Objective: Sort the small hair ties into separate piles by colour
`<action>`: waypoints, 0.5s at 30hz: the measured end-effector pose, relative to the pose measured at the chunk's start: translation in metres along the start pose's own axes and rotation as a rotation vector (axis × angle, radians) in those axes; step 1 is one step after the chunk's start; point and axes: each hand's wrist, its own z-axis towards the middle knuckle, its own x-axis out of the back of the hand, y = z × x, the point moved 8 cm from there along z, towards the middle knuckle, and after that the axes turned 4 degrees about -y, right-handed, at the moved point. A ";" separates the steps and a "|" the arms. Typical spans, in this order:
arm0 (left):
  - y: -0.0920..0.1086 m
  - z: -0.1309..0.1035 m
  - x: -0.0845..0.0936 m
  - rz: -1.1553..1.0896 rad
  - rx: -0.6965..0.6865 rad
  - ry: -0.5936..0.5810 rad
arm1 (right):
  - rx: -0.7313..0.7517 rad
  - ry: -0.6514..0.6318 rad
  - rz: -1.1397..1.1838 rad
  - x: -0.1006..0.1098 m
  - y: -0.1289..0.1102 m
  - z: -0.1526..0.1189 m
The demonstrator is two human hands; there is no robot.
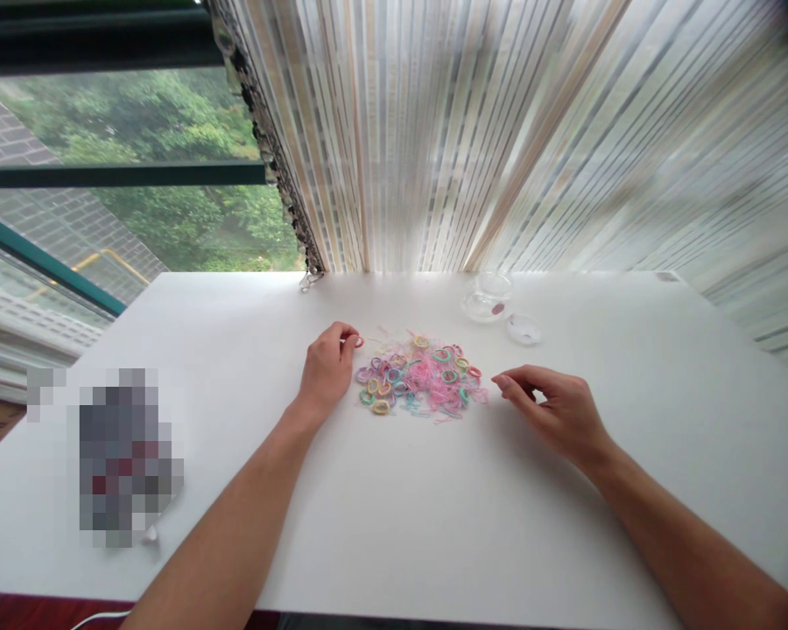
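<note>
The person's left hand point(327, 369) pinches a small red ring point(360, 343) between thumb and fingertips, just beside the left edge of a loose pile point(426, 378) of thin, mostly pink bands and thicker rings in yellow, green, purple and red. The pile lies on the white surface point(394, 507) between the two hands. The right hand point(558, 411) is near the pile's right edge, thumb and fingertips drawn together; whether they grip a thin band cannot be told. Beyond the pile, near the striped curtain point(413, 131), sit clear round containers point(486, 306).
</note>
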 end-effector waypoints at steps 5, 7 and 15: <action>0.011 -0.007 0.009 -0.254 0.027 0.056 | 0.014 0.012 0.030 0.001 -0.001 0.000; 0.022 -0.013 0.005 -0.438 0.042 0.016 | 0.016 0.016 0.041 0.001 -0.001 0.001; 0.088 -0.065 -0.053 -1.009 0.226 -0.480 | -0.069 -0.067 0.364 -0.012 -0.021 -0.006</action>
